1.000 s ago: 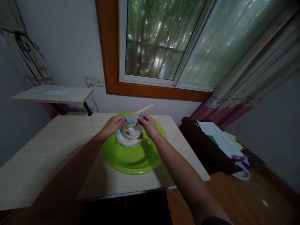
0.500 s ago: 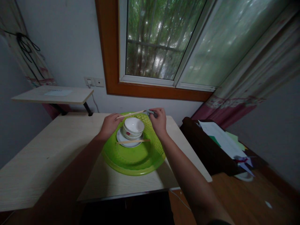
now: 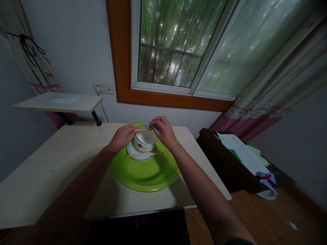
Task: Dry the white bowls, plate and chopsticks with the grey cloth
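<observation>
A large green round tray point(image 3: 145, 173) lies on the light wooden table point(image 3: 51, 170). On it a white plate point(image 3: 133, 151) carries stacked white bowls point(image 3: 145, 141) and a pair of chopsticks point(image 3: 144, 154) across its front. My left hand point(image 3: 122, 136) is closed on another pair of chopsticks point(image 3: 141, 129) above the bowls. My right hand point(image 3: 163, 131) pinches a small grey cloth point(image 3: 148, 124) around those chopsticks, close to the left hand.
A small side table point(image 3: 58, 103) stands at the back left under a wall socket point(image 3: 103, 88). A dark cabinet with papers point(image 3: 240, 153) sits to the right of the table. A window and curtain fill the far wall.
My right hand with the cloth went right along the chopsticks to their far end, then came back left toward my left hand. The chopsticks now lie lower, just over the bowls.
</observation>
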`<state>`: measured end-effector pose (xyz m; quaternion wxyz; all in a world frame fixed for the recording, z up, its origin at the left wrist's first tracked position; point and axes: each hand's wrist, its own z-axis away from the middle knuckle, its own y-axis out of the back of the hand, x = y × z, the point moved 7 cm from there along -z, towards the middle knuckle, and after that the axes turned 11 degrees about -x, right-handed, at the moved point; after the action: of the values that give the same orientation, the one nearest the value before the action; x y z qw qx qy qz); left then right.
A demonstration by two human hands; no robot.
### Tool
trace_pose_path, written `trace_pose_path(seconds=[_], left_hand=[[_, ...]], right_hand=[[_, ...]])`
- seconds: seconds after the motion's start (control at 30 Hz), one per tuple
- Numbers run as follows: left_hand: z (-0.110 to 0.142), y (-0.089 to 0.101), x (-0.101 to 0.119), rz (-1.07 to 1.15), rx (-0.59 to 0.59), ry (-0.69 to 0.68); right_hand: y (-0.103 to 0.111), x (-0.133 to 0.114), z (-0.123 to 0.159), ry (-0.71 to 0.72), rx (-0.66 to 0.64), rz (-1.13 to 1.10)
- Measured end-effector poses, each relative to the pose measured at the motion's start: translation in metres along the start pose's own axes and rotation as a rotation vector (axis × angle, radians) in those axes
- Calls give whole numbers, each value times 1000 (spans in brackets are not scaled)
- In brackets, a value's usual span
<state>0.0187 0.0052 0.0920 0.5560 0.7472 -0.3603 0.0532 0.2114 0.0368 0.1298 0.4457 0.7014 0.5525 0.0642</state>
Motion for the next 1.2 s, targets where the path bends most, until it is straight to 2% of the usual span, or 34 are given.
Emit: trace_pose_path(seconds=[0.1,0.17,0.33,0.5,0.7,0.87,1.03,1.2], left_hand=[[0,-1,-3,-16,-7,-16],[0,-2,-6,-17,-15,-16],[2,-7,-16,36,-33,57],[1,-12,-17,35,-61,34],[4,-9,-24,-35,-89,19],[6,0,-35,-20,11,51],[5,-1,-32,-141,50,32],[7,-8,-21,-321,32,6]], right_hand=[[-23,-6,3,94,-207,-81],[-32,-3,6,78,-259,-121],[-40,12,5,-79,-237,-111],[-53,1,-2,1,-330,101],[-54,2,2,-7,-302,338],[-46,22,9,-112,-291,437],[-37,33,15,-146,-262,454],[-42,25,15,-112,-294,492]])
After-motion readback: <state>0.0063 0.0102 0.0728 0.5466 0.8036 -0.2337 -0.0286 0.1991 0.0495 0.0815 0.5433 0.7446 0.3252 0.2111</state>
